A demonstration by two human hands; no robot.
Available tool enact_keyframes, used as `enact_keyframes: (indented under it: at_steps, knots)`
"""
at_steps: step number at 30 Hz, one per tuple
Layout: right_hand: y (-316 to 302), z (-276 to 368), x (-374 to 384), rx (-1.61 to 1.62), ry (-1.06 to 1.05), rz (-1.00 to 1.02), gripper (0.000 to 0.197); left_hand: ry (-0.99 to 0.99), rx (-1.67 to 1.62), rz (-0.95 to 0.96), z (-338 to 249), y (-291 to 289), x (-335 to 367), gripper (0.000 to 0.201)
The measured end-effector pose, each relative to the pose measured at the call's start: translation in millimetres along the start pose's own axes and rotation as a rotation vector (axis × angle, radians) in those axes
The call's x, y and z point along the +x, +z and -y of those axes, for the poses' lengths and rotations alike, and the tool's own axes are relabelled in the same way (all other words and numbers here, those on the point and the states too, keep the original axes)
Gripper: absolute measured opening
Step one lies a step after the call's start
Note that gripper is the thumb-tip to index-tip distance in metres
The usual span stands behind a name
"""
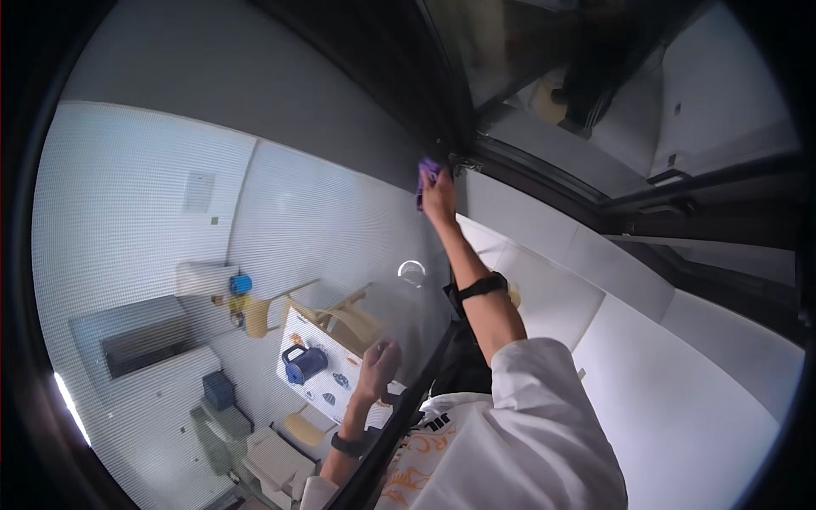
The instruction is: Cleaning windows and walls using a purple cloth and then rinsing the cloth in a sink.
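My right arm reaches up, and my right hand is closed on a crumpled purple cloth. The cloth is against or very near the dark frame, close to a corner where metal hardware shows. Lower down, my left hand is curled with its fingers closed, beside a slanting dark edge. What it holds, if anything, I cannot make out. Dark bands are around both wrists or forearms. A glass pane with a fine mesh look fills the left side.
Through the pane show a patterned table with a dark blue kettle, wooden chairs and a grey cabinet. A dark-framed window sash juts in at the upper right. A white ledge and pale wall lie at right.
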State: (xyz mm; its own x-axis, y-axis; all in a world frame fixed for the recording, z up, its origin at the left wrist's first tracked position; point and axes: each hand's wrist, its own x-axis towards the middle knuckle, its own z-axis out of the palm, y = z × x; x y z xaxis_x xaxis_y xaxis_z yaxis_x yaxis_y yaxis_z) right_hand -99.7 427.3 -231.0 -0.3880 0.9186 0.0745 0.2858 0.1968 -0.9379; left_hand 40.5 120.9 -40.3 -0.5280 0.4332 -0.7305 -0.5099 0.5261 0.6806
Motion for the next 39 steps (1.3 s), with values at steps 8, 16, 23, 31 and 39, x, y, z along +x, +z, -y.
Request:
enact_keyframes:
  at_steps: [8, 16, 23, 31, 39]
  knots:
    - [-100, 248, -6, 0.502, -0.575, -0.123, 0.030, 0.388, 0.205, 0.152, -137, -12, 53, 0.056]
    - [11, 94, 1, 0.300, -0.165, -0.031, 0.042, 0.536, 0.103, 0.170, -182, 18, 33, 0.093]
    - [10, -87, 24, -0.133, 0.044, 0.132, 0.050, 0.579, 0.047, 0.323, -176, 51, 57, 0.088]
    - [-53, 123, -15, 0.394, -0.387, -0.034, 0.039, 0.494, 0.303, 0.180, -139, 1, 23, 0.081]
    - [50, -116, 3, 0.037, -0.067, -0.035, 0.043, 0.332, 0.198, 0.186, -60, 18, 23, 0.050]
